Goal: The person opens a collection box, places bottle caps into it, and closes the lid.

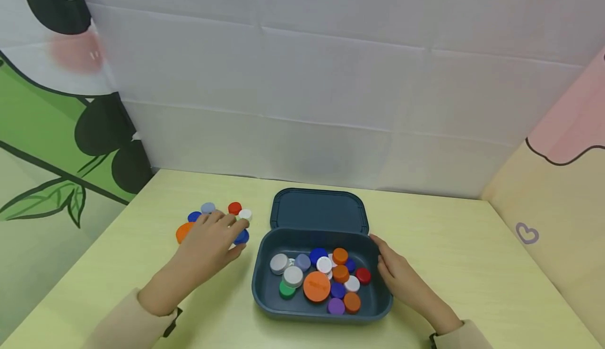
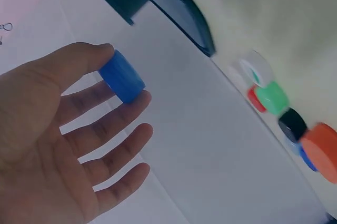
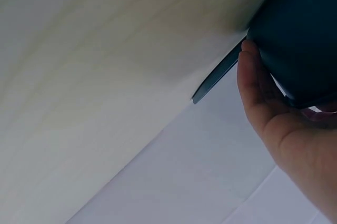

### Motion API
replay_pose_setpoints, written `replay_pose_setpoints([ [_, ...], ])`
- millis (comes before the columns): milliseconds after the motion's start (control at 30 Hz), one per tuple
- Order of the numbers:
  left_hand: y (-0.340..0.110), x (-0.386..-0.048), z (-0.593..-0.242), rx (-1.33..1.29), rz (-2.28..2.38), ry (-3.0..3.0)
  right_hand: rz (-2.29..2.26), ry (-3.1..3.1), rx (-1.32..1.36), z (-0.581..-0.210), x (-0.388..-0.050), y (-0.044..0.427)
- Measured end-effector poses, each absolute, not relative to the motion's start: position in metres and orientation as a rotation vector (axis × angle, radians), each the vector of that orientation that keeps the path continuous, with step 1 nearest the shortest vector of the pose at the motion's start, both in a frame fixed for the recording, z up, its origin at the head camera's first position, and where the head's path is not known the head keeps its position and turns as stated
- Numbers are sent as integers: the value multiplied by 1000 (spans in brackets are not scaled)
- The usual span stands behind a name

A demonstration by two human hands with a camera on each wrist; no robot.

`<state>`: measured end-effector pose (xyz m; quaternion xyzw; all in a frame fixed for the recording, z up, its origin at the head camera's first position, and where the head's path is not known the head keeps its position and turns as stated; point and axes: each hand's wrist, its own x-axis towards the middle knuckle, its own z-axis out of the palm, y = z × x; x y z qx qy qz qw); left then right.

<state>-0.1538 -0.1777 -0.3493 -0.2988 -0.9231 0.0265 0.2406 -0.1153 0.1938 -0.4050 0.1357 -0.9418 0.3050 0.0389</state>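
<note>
One open box [image 1: 302, 316] is holding four orange caps [image 1: 316, 286], three blue [image 1: 337, 290], one red [image 1: 363, 275], one green [image 1: 287, 289], one purple [image 1: 336, 306] (the whites [image 1: 293, 276] are overlapping uncountably). At three o'clock the right hand [image 1: 397, 273] is gripping it. Toward ten, the left hand [image 1: 215, 241] is pinching one blue cap [image 2: 122, 76]; seven loose caps [image 2: 272, 97] are lying nearby. One lid [image 1: 319, 210] is lying at twelve.

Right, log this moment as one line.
left hand: pinches blue cap; right hand: grips box; box: holds mixed caps; lid: behind box; loose caps: near left hand
</note>
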Motion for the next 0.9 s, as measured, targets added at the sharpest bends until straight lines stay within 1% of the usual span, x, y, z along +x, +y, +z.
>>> replay_pose_setpoints([
  [167, -152, -155, -347, -894, 56, -2555, 944, -2885, 415, -403, -115, 192],
  [467, -112, -163, -359, -1046, 15, -2688, 953, -2904, 400, -400, -114, 191],
  [900, -86, -171, -374, -1085, 319, -2665, 972, -2921, 379, -402, -115, 193],
])
